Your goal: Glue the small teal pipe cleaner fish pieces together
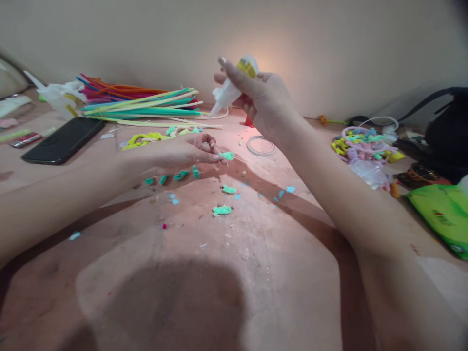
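Between the thumb and fingers of my left hand is a small green fish-shaped piece. My right hand is raised above and to the right, wrapped round a white glue bottle with a yellow label. Its narrow nozzle slants down to the left, apart from the piece. Two more green pieces lie on the table below my left hand: a fish and a similar fish behind it. Several curled green bits lie in a row under my left wrist.
A bundle of coloured pipe cleaners lies at the back left, near a black phone and a second white bottle. A clear ring lies mid-table. At right are a colourful pile and a green packet.
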The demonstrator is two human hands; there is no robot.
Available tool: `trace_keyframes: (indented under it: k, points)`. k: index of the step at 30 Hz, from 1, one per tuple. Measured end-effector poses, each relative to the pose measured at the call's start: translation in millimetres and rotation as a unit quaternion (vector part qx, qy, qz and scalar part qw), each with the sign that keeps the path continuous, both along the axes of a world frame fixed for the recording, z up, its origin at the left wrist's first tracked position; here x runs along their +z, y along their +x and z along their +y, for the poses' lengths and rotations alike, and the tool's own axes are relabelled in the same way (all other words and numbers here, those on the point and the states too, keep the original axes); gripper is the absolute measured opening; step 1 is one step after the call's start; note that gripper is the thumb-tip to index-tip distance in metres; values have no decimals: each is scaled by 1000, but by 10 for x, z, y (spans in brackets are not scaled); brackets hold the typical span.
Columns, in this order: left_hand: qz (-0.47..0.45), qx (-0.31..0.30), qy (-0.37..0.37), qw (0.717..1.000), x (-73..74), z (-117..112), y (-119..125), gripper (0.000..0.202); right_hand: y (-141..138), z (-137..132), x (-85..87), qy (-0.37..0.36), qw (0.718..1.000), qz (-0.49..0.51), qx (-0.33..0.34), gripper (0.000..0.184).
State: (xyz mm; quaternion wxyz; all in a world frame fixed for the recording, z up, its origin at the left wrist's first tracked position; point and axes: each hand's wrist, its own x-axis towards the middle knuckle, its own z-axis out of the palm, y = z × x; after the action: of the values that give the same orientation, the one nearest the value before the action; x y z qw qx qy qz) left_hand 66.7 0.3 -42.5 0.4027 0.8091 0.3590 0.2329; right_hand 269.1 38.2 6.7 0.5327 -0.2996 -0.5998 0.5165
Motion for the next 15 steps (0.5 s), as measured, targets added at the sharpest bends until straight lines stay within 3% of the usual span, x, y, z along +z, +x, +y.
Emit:
trace_keyframes:
  k: [3,6,9,15]
  points:
    - [-72,-12,-133,988,-34,42,-17,29,21,63,31,-35,993,101,-55,14]
    - [-97,-14,-151,984,-47,77,-55,28,73,120,46,-80,986,142,-26,25]
    - [-81,-26,-161,983,-41,136,-111,21,131,195,16,-115,989,86,-20,42]
    - [-62,-24,-171,983,-10,218,-175,15,142,203,-93,-127,992,5,13,25]
